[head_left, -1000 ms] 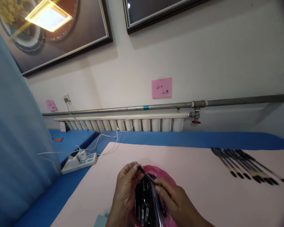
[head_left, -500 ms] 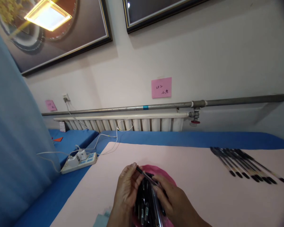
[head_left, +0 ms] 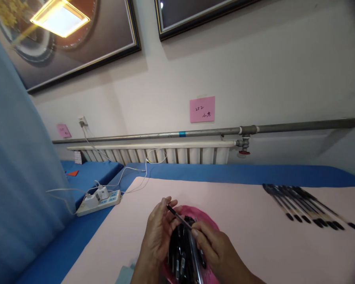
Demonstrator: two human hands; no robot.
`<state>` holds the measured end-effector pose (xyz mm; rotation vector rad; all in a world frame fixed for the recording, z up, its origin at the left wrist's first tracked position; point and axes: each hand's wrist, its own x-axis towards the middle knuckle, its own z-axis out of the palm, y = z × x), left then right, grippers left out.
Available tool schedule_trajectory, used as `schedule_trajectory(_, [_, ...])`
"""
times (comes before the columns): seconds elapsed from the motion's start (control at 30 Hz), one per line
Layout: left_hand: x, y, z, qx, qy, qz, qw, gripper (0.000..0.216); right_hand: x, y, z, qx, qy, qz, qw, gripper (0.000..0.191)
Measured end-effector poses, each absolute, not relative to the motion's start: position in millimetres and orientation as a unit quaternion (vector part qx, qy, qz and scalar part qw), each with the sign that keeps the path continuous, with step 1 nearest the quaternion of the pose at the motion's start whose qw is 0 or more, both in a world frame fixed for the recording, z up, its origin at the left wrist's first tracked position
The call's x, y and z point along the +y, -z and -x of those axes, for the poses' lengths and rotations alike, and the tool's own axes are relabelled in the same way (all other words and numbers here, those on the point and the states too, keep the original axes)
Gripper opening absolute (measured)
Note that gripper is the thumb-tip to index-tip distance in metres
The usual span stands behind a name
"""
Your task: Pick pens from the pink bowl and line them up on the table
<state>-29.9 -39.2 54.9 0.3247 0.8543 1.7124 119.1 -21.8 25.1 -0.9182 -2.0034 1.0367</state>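
Note:
My right hand (head_left: 214, 242) pinches a slim pen (head_left: 180, 218) with a black end and a paler, see-through-looking barrel. The pen slants up to the left over a pink bowl (head_left: 208, 219). My left hand (head_left: 159, 228) is cupped beside the pen's black end, its fingers apart; whether a fingertip touches the pen I cannot tell. Below both hands the bowl holds many black pens (head_left: 177, 252), some with clips showing. A clear, shiny strip or sleeve (head_left: 195, 256) lies over them. My wrists and hands hide parts of the bowl's sides.
Several similar pens (head_left: 310, 205) lie side by side on the pink sheet (head_left: 239, 221) at the right. A power strip (head_left: 106, 203) with white plugs and cables sits at the left on the blue table cover (head_left: 56, 244). Pale blue-green material (head_left: 126, 274) shows near the left forearm.
The left fingers have loosened from the pen's black end and spread a little. The pen has shifted slightly up and left, still in my right hand.

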Motion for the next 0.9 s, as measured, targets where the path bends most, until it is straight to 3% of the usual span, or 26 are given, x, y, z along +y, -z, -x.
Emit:
schedule_trajectory(0.53, [-37.8,-50.7,27.6,0.36,-0.746,-0.12,0.547,0.015,-25.3,-31.5,-116.2,-0.733,-0.452,0.358,0.36,0.022])
schedule_trajectory(0.73, [-37.4,-50.4,33.4,0.344,-0.726,-0.14,0.579,0.01,-24.0,-23.6,-113.3,-0.63,-0.6,0.35,0.346,0.025])
schedule_trajectory(0.9, [-37.0,-53.1,28.4,0.353,-0.729,-0.115,0.575,0.017,-25.4,-21.4,-110.8,-0.629,-0.601,0.345,0.353,0.028])
